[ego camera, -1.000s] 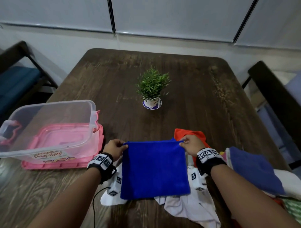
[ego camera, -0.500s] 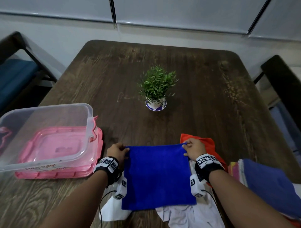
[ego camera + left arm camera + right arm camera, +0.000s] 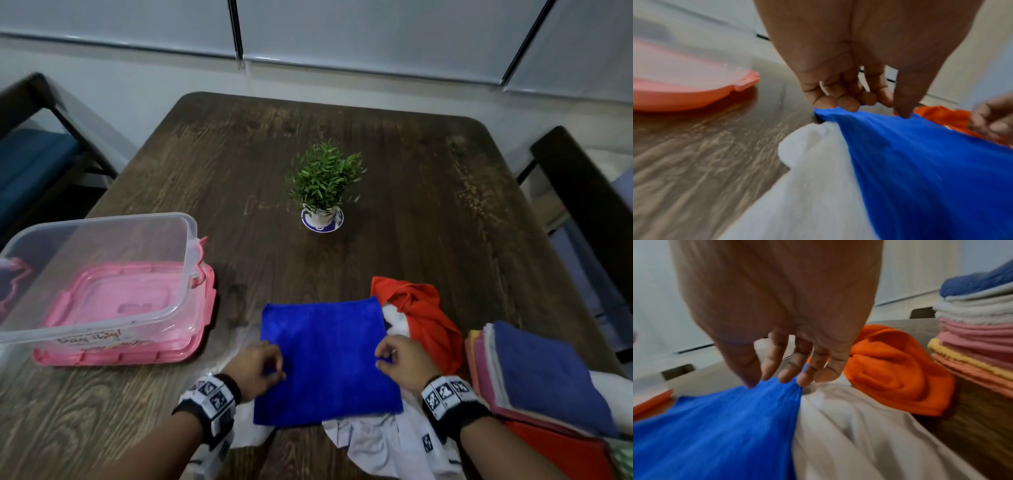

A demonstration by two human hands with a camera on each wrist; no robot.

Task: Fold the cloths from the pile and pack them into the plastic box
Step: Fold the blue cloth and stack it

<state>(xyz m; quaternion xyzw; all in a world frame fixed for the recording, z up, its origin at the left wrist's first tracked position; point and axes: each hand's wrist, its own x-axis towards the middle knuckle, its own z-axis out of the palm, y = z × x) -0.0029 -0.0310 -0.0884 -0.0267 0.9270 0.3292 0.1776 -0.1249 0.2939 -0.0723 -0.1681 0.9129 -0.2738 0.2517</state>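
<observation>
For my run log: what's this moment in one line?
fold | left hand, right hand pinch blue cloth side edges | plastic box empty

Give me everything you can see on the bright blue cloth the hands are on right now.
The blue cloth is a plain, vivid blue piece, roughly square, with a soft, fuzzy look. It lies nearly flat on a white cloth at the near edge of the wooden table. The left hand pinches its left edge and the right hand its right edge, about midway down each side. The crumpled orange cloth sits by its far right corner. The plastic box stands apart to its left.
</observation>
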